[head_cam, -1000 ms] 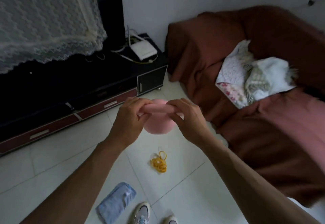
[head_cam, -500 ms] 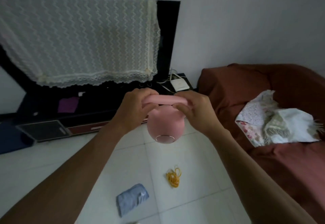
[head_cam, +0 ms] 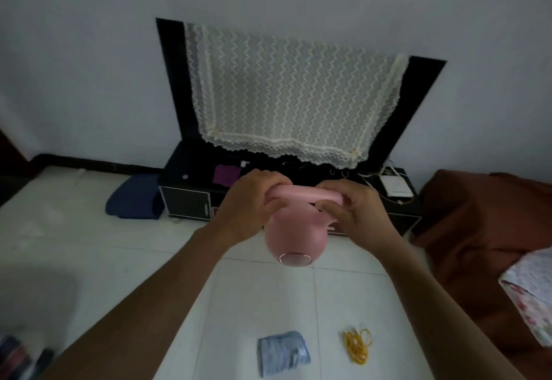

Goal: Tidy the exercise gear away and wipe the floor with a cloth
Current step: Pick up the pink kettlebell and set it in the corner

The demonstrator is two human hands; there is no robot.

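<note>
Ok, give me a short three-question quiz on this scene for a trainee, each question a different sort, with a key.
1. True or false: the left grip and right grip both hold the handle of the round pink kettlebell.
2. What lies left of the tangled yellow cord on the white tiled floor? A) folded blue-grey cloth B) red towel C) green bottle
3. Fill in: the kettlebell hangs ___ the floor, not on it.
Key: 1 true; 2 A; 3 above.
</note>
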